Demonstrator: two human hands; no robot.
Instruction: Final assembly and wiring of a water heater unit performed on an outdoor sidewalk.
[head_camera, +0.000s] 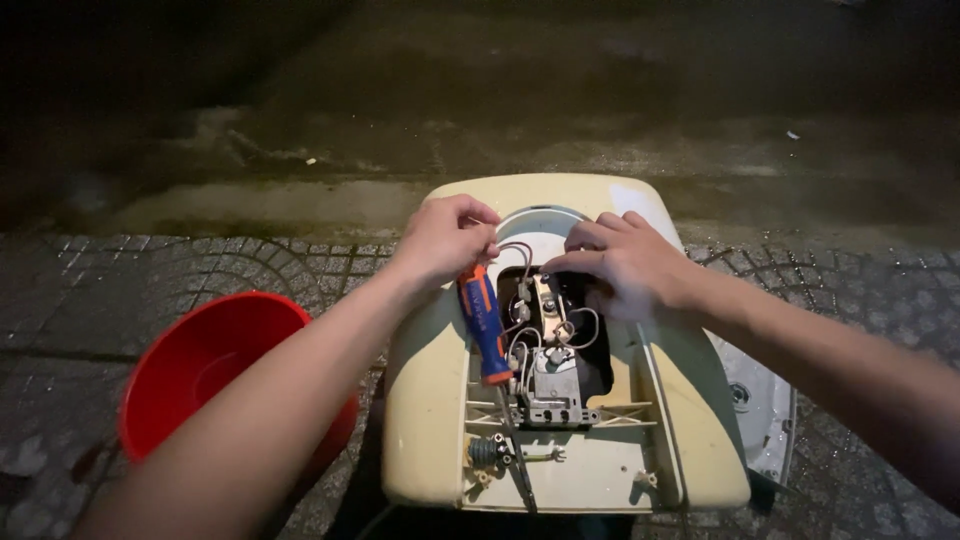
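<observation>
Left hand (445, 238) grips screwdriver (485, 322); right hand (625, 262) pinches wire (518, 250) inside cream appliance (430, 400).

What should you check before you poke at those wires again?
1. Left hand has a firm grip on the orange-and-blue screwdriver: ok.
2. Screwdriver tip clear of the wires: not ok, the shaft lies beside them.
3. Right hand fingertips on the parts in the opening: ok.
4. Cream appliance housing lies flat: ok.
5. Power is off: cannot tell.
6. Red basin out of the way: ok.
</observation>
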